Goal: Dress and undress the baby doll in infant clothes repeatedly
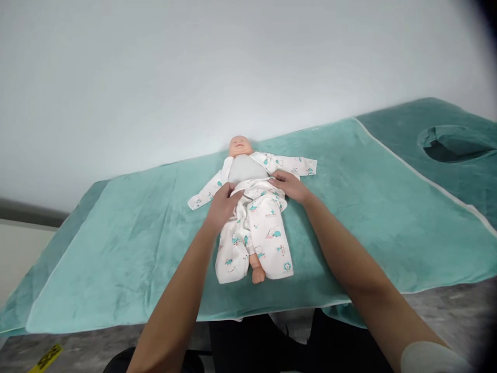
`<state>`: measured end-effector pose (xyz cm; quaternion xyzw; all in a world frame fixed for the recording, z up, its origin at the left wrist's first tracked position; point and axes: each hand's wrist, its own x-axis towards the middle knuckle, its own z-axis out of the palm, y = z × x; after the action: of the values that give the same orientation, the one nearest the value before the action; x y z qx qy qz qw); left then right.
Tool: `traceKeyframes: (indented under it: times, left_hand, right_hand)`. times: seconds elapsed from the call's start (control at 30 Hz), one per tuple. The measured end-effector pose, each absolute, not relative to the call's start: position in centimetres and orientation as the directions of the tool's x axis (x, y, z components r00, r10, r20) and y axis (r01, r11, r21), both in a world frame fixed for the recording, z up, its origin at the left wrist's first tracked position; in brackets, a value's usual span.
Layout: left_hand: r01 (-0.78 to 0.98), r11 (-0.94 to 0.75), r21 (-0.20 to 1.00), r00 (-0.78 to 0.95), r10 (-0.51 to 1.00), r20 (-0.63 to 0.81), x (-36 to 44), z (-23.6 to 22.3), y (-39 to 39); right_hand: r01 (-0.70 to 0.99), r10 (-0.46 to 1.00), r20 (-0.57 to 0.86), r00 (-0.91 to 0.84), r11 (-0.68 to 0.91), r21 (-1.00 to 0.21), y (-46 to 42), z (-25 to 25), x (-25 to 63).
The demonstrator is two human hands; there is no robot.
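A baby doll [240,146] lies on its back, its head toward the wall. It has on an open white printed jacket [294,165], with the grey torso [245,169] bare between the front edges. White printed trousers [271,229] cover its hips and legs, and one foot [258,272] shows between the trouser legs. My left hand [225,203] pinches the waistband at its left side. On the right side, my right hand [289,185] has its fingers closed on the waistband's edge near the jacket hem.
A green cloth [116,243] covers the bed the doll lies on. At the right end the darker cover [411,127] has an oval hole [446,149]. Behind stands a plain wall [217,67]. Yellow tape [45,358] marks the floor at lower left.
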<state>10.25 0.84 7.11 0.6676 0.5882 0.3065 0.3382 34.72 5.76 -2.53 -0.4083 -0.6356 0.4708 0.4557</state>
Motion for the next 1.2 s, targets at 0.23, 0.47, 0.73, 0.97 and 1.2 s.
traceKeyframes:
  times: [0.23,0.47,0.73,0.97,1.2]
  left_hand:
    - [0.099,0.062,0.993,0.361,0.928,-0.094,5.0,6.6,-4.3]
    - [0.246,-0.082,0.966,0.225,0.974,0.025,6.1,6.6,-4.7]
    - [0.335,-0.086,0.938,0.295,0.955,-0.018,10.1,10.7,-5.5]
    - [0.361,-0.051,0.931,0.442,0.888,-0.123,7.6,8.5,-5.1]
    - [0.048,-0.024,0.999,0.286,0.958,0.009,11.1,9.7,-3.9]
  right_hand:
    - [0.126,0.818,0.142,-0.557,0.252,-0.959,1.9,-1.3,36.4]
    - [0.286,0.829,0.259,-0.496,0.437,-0.853,-1.2,4.1,34.6]
    - [0.206,0.913,0.089,-0.399,0.184,-0.961,-4.7,5.2,29.2]
    - [-0.299,0.933,-0.054,-0.356,-0.168,-0.939,-3.2,4.6,30.8]
    - [-0.309,0.875,0.055,-0.482,-0.111,-0.944,-2.6,5.9,28.4]
